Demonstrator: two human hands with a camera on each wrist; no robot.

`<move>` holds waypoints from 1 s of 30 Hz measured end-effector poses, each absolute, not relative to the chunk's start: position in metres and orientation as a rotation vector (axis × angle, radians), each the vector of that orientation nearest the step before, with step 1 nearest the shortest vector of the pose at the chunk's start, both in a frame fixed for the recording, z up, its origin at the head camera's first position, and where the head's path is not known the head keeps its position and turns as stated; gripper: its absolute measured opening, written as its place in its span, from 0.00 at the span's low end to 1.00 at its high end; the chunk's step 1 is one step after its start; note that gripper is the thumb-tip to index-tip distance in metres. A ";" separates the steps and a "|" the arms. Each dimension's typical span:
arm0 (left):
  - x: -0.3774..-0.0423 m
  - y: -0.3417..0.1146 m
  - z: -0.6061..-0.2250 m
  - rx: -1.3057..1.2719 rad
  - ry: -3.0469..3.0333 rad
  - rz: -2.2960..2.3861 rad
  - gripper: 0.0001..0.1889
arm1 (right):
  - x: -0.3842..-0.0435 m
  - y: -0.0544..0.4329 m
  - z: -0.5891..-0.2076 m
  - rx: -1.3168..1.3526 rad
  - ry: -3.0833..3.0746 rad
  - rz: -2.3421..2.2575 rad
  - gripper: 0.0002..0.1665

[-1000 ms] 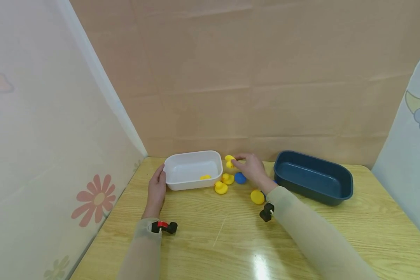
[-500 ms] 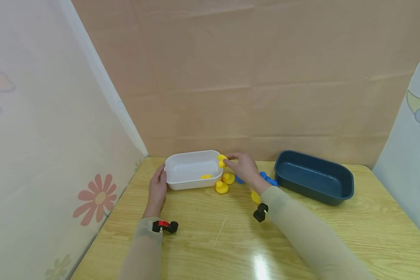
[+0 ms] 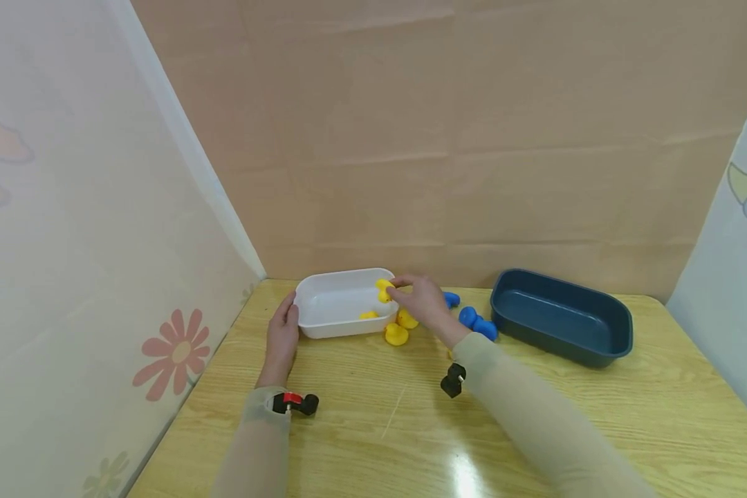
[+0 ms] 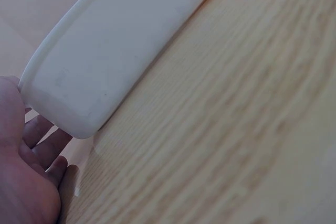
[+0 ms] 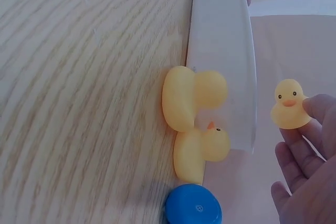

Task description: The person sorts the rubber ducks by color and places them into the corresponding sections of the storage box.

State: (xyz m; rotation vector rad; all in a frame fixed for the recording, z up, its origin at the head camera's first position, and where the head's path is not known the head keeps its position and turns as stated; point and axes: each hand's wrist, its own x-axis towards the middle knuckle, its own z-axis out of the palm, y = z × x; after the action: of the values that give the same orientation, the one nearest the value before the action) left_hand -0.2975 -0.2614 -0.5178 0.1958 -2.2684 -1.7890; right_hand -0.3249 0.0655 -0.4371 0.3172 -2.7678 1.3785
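Observation:
My right hand (image 3: 426, 303) pinches a yellow rubber duck (image 3: 384, 290) between thumb and fingers over the right end of a white tub (image 3: 324, 330). In the right wrist view the held duck (image 5: 290, 104) faces the camera. Another yellow shape (image 3: 369, 315) lies inside the tub, mostly hidden by its front wall. At the tub's left end my left hand (image 3: 280, 340) holds the wall near the rim; the left wrist view shows fingers (image 4: 50, 142) behind that end. Two yellow ducks (image 3: 396, 335) (image 5: 189, 153) sit against the tub's right front corner.
Several blue pieces (image 3: 485, 328) lie between the right hand and a dark blue tub (image 3: 560, 328) at the right. One blue piece (image 5: 193, 205) shows close beside the ducks. Part of a yellow thing is hidden by the right wrist. Brown paper (image 3: 460, 173) stands behind the table.
My right hand has carried the pinched duck leftward, from beside the white tub to over its right end. More blue pieces are uncovered behind it. My left hand stays at the tub's end.

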 end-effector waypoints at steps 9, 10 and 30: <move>-0.296 -0.261 -0.520 0.198 -2.259 -1.802 0.27 | -0.326 0.061 -0.440 0.366 -2.793 1.357 0.22; -0.296 -0.260 -0.520 0.196 -2.259 -1.805 0.27 | -0.326 0.061 -0.440 0.380 -2.793 1.357 0.22; -0.298 -0.262 -0.516 0.185 -2.277 -1.809 0.28 | -0.308 0.100 -0.419 0.441 -2.789 1.217 0.31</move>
State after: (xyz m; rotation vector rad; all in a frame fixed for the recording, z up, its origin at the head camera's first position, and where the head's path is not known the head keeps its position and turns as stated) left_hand -0.2977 -0.2618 -0.5159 0.1851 -2.2774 -1.8087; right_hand -0.3082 0.1000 -0.4187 0.4414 -2.7887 1.2167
